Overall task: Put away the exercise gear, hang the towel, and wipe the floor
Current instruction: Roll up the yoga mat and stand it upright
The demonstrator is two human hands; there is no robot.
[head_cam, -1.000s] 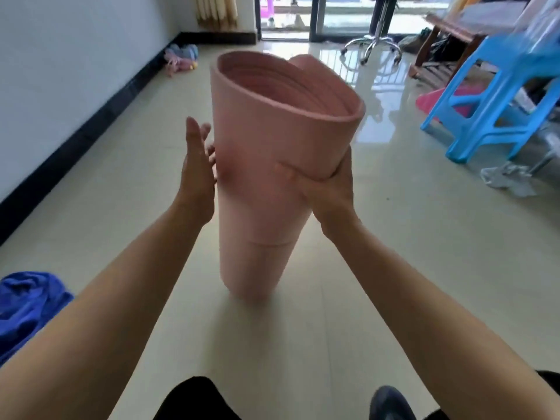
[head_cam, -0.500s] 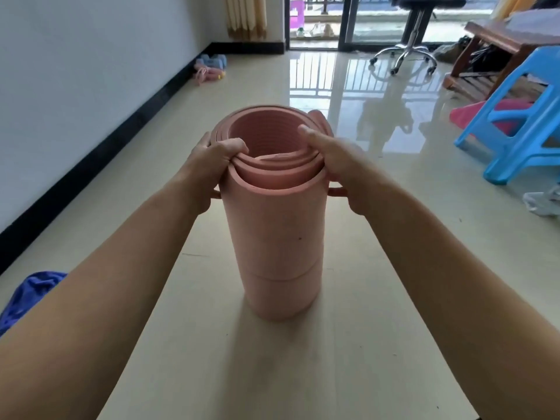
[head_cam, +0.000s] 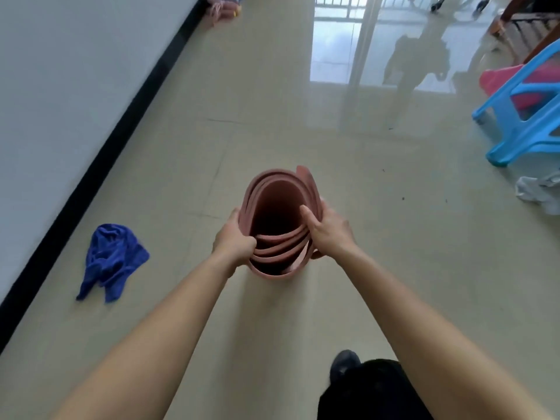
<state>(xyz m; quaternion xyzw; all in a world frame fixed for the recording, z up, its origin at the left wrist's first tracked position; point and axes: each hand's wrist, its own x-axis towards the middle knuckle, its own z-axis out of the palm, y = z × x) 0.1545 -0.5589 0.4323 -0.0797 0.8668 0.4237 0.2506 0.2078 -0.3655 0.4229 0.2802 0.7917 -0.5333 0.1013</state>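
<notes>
A pink exercise mat (head_cam: 274,195), rolled loosely, stands on end on the beige tiled floor, and I look straight down into its open top. My left hand (head_cam: 235,237) grips the roll's left rim, fingers curled over the layers. My right hand (head_cam: 327,230) holds the right rim, thumb inside the roll. A crumpled blue towel (head_cam: 110,259) lies on the floor to the left, near the black skirting board.
A white wall with black skirting (head_cam: 100,165) runs along the left. A blue plastic stool (head_cam: 521,116) stands at the right, with a pink item (head_cam: 497,77) behind it and a white cloth (head_cam: 539,192) beside it. Small pink and blue things (head_cam: 222,7) lie far back by the wall.
The view has tipped from looking at the roll's side to looking down into it. Both hands moved from the roll's sides to its top rim and stay there.
</notes>
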